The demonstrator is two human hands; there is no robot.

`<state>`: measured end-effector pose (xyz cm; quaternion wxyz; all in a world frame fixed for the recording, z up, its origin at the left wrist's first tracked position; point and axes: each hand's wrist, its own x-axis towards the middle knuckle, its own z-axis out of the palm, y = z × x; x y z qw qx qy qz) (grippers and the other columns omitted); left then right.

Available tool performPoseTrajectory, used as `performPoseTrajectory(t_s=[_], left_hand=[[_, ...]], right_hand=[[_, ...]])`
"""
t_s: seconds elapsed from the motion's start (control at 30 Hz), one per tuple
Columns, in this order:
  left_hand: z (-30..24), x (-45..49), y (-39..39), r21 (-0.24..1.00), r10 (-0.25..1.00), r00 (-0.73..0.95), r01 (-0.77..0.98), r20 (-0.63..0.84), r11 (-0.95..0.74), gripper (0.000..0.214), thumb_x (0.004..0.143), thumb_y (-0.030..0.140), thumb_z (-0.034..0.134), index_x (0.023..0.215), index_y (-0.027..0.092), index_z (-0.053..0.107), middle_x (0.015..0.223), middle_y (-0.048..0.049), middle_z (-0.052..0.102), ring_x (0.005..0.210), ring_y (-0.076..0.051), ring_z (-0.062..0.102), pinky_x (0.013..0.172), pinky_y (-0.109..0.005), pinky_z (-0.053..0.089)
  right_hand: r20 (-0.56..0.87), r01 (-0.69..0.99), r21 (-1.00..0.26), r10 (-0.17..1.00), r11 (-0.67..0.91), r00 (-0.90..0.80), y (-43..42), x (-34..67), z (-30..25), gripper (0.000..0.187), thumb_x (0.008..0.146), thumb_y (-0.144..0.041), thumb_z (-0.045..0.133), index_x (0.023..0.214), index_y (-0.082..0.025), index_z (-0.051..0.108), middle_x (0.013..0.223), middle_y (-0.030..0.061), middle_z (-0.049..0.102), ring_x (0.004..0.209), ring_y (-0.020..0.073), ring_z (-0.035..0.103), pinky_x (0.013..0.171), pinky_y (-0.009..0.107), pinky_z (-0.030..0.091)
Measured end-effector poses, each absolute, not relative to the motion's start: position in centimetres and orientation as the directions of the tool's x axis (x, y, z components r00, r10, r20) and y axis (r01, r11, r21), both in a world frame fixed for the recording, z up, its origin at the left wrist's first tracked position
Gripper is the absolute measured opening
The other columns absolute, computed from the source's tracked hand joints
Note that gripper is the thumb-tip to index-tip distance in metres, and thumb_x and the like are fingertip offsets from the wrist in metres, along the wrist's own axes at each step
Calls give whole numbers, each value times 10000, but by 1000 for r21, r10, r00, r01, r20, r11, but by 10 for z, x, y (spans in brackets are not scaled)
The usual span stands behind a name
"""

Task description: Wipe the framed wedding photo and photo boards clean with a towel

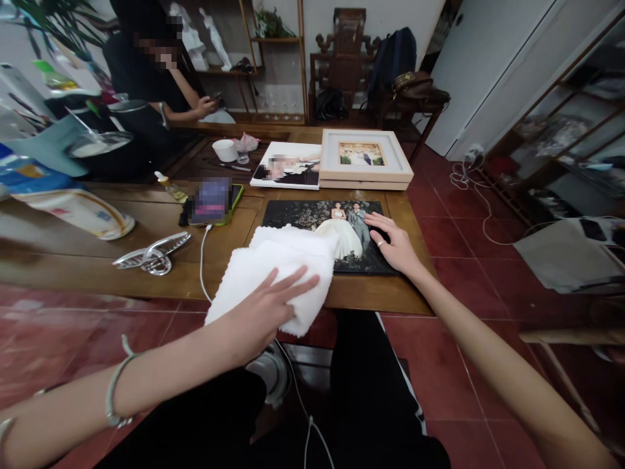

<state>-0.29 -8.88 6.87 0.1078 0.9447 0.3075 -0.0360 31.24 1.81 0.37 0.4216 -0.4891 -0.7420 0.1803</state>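
Note:
A white fluffy towel (244,260) lies over the left part of a dark wedding photo panel (381,260) and hangs past the table's front edge. My left hand (276,299) rests on the towel with its fingers stretched and spread, pressing on the cloth rather than wrapped round it. At the panel's right side, my right hand (393,244) lies with fingers extended, touching the photo surface. A ring is on one of its fingers. The panel's left portion is hidden under the towel.
Behind the panel are a white-edged photo print (261,170) and a pale framed picture (403,156). A phone (212,200) with a white cable, a clear hair claw (153,255), a dropper bottle (170,189) and a tissue pack (88,208) lie leftward. Across the table sits a person (141,71).

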Motion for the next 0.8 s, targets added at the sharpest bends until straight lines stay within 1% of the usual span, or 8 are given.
performPoseTrajectory(t_s=[0.07, 0.17, 0.33, 0.43, 0.53, 0.6, 0.67, 0.8], left_hand=[[72, -6, -73, 170, 579, 802, 597, -145, -784, 391, 590, -105, 496, 800, 159, 695, 1575, -53, 231, 1472, -296, 148, 1160, -585, 220], [77, -12, -29, 145, 617, 775, 632, -137, -762, 478, 612, -111, 413, 890, 154, 698, 1568, -44, 261, 1469, -262, 170, 1162, -549, 247], [73, -26, 46, 93, 676, 735, 678, -62, -729, 476, 640, -70, 408, 952, 147, 694, 1529, -51, 368, 1434, -230, 295, 1137, -396, 357], [69, -31, 62, 55, 717, 697, 717, -9, -695, 466, 658, -61, 395, 957, 139, 692, 1495, -58, 432, 1420, -225, 330, 1132, -381, 370], [68, -32, 38, 37, 714, 699, 715, -41, -698, 441, 664, -60, 388, 919, 135, 690, 1540, -56, 349, 1435, -232, 294, 1140, -408, 358], [70, -31, 4, 42, 700, 709, 705, -86, -708, 409, 657, -63, 399, 869, 132, 690, 1572, -56, 261, 1456, -251, 232, 1157, -467, 316], [73, -30, -35, 59, 684, 718, 694, -126, -718, 382, 632, -72, 417, 809, 133, 686, 1574, -52, 240, 1464, -265, 196, 1168, -512, 274], [79, -24, -81, 98, 680, 711, 701, -177, -707, 385, 623, -65, 448, 817, 149, 702, 1582, -26, 196, 1471, -275, 164, 1166, -521, 274]], right_hand=[[454, 575, -675, 875, 462, -170, 18, 313, 4, 295, 881, -255, 534, 1129, -250, 693, 1277, 56, 653, 1294, 243, 509, 1121, 526, 358], [457, 579, -667, 872, 468, -177, 18, 313, 3, 282, 880, -253, 541, 1114, -251, 698, 1268, 58, 658, 1295, 245, 509, 1118, 528, 361], [461, 581, -665, 870, 470, -177, 19, 314, 3, 268, 876, -250, 551, 1093, -242, 709, 1251, 70, 667, 1281, 252, 522, 1120, 521, 363], [463, 580, -663, 868, 473, -179, 20, 315, 3, 268, 878, -251, 551, 1095, -237, 708, 1251, 78, 667, 1284, 255, 520, 1121, 519, 363], [461, 581, -663, 868, 473, -182, 20, 314, 2, 270, 882, -245, 539, 1094, -231, 706, 1256, 84, 663, 1286, 251, 519, 1118, 516, 370], [465, 586, -657, 867, 475, -181, 19, 314, 2, 272, 886, -238, 530, 1094, -229, 705, 1255, 83, 664, 1286, 246, 519, 1119, 513, 370], [468, 593, -652, 866, 472, -175, 19, 313, 2, 273, 888, -233, 525, 1093, -231, 704, 1254, 78, 665, 1286, 241, 519, 1121, 511, 369], [466, 597, -653, 869, 466, -169, 19, 313, 2, 270, 886, -231, 528, 1091, -233, 704, 1256, 76, 664, 1285, 241, 522, 1119, 514, 370]])
